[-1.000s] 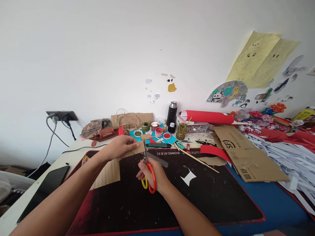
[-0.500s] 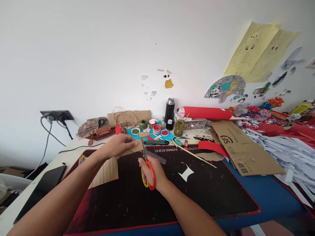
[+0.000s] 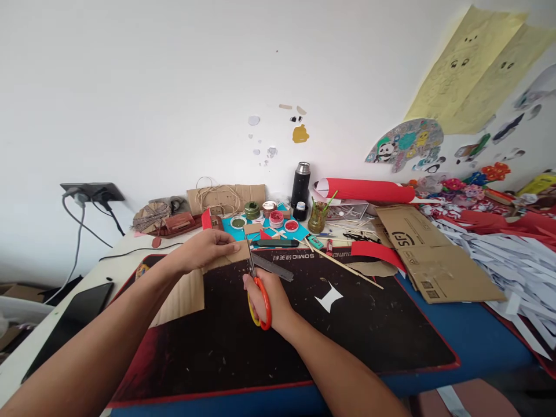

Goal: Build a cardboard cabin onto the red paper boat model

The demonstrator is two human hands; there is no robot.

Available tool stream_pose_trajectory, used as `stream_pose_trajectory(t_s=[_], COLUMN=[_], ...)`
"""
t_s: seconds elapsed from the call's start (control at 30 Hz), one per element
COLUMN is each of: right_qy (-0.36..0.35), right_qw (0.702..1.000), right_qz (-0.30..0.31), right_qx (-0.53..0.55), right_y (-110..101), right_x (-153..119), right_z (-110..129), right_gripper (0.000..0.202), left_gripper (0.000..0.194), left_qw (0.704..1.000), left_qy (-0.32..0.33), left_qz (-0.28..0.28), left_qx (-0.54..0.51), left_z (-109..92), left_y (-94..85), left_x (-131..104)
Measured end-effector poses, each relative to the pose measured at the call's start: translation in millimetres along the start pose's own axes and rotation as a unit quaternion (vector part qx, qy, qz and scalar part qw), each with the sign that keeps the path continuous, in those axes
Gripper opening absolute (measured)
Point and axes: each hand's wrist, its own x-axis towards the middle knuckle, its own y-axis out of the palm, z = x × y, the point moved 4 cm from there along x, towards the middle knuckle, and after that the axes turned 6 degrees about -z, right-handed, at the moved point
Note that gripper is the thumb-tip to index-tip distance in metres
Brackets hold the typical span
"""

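My left hand (image 3: pixel 212 248) pinches a small flat piece of brown cardboard (image 3: pixel 238 255) above the black mat. In my right hand (image 3: pixel 271 292) are scissors (image 3: pixel 264 301) with red and yellow handles, their blades pointing away from me at the right edge of the cardboard. The blades look partly apart. A grey ruler (image 3: pixel 274 267) lies on the mat just behind the scissors. Below my left wrist rests a larger corrugated cardboard sheet (image 3: pixel 185 298), partly hidden by my forearm. A white paper scrap (image 3: pixel 329 297) sits right of my right hand.
Behind the mat (image 3: pixel 373 341) stand open paint pots (image 3: pixel 276 219), a black thermos (image 3: pixel 300 188) and a jar with brushes (image 3: pixel 318 220). A folded cardboard box (image 3: pixel 438 260) and heaped paper strips (image 3: pixel 512 272) lie to the right; a dark phone-like slab (image 3: pixel 65 330) lies left.
The camera view has shifted slightly. The scissors remain at the cardboard's right edge, and their blades seem a little further apart. Both hands keep their hold.
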Motion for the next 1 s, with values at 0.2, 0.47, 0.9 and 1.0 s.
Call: stream_pose_trajectory(t_s=[0.2, 0.47, 0.9, 1.0], right_qy=[-0.007, -0.093, -0.011, -0.001], right_qw=[1.0, 0.984, 0.996, 0.993], right_qz=[-0.018, -0.06, -0.031, -0.041], right_qx=[-0.02, -0.14, 0.084, 0.109], right_y=[0, -7, -6, -10], right_x=[0, 0, 0, 3], right_z=[-1, 17, 30, 31], right_gripper=[0.041, 0.036, 0.047, 0.054], left_gripper=[0.06, 0.053, 0.051, 0.052], left_qw=[1.0, 0.999, 0.998, 0.998], left_qy=[-0.009, -0.024, -0.008, -0.004], left_qz=[-0.006, 0.012, -0.005, -0.007], left_qx=[-0.012, -0.043, -0.061, -0.06], left_z=[3, 11, 8, 9], left_y=[0.0, 0.9, 0.3, -1.3], left_x=[0, 0, -10, -12])
